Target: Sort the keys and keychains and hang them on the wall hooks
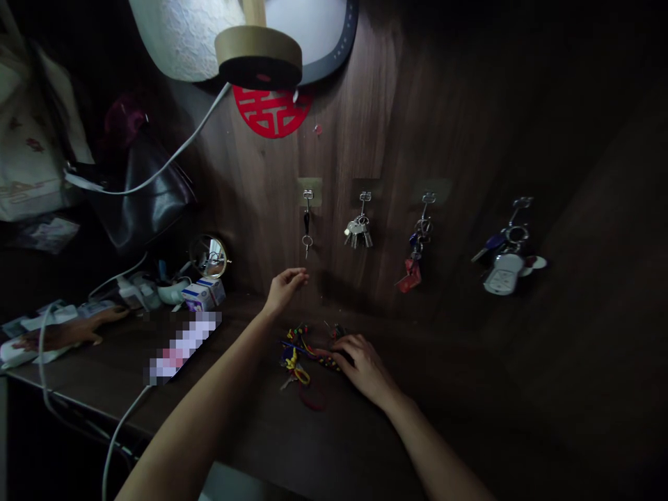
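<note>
My left hand is raised in front of the wooden back panel, its fingertips pressed together. Anything between them is too small or hidden to make out. Just above it, a key on a ring with a black strap hangs from a hook. Down on the desk, my right hand has curled fingers and thumb at the dark braided keychain; the fingers partly cover it. Left of that hand lies a tangle of colourful cords and beads, with a yellow figure, a yellow loop and a dark red band.
More hooks hold silver keys, keys with a red tag and a white fob. At left are a phone on a white cable, small boxes, a round mirror and a dark bag. A lamp hangs above.
</note>
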`<state>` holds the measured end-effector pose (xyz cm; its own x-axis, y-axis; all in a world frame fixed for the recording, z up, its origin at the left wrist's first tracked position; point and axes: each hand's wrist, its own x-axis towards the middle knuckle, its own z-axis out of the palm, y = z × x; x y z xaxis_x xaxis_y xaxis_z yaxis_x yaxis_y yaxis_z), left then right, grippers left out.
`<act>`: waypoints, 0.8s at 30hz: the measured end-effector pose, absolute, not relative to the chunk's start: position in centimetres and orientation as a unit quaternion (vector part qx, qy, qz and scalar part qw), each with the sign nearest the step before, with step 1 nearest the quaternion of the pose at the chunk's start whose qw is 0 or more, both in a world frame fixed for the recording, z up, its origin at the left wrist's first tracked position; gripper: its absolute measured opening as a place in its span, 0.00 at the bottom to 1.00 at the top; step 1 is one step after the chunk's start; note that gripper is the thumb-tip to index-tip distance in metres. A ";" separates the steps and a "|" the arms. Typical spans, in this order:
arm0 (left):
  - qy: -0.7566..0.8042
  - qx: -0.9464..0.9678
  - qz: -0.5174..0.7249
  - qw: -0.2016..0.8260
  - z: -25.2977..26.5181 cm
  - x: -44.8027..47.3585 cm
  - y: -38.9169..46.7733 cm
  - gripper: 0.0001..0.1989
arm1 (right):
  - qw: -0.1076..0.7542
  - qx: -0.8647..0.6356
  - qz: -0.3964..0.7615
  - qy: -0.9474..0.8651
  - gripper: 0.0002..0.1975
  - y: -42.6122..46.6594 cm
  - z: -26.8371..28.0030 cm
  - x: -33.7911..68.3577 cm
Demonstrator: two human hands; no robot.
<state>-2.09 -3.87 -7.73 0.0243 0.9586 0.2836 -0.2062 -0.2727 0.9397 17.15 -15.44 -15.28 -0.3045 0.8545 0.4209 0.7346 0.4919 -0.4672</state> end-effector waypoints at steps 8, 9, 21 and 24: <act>0.403 0.595 0.504 0.479 -11.6 -3.1 -8.1 0.14 | 0.311 -0.496 0.069 -0.808 0.10 -15.7 -15.4 17.5; 0.410 0.611 0.489 0.469 -11.9 -3.2 -8.6 0.13 | 0.311 -0.497 0.068 -0.807 0.10 -15.7 -15.4 17.5; 0.483 0.641 0.490 0.342 -14.4 -4.9 -11.3 0.14 | 0.329 -0.529 0.077 -0.778 0.12 -15.7 -16.2 18.5; 0.533 0.670 0.454 0.247 -14.4 -5.9 -11.1 0.12 | 0.330 -0.549 0.061 -0.766 0.11 -15.6 -16.3 18.9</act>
<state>-5.90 -11.06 -14.40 0.0203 0.9387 0.3441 0.4898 -0.3094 0.8151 18.90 -15.62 -16.33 -0.1797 0.8805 0.4386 0.8003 0.3901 -0.4553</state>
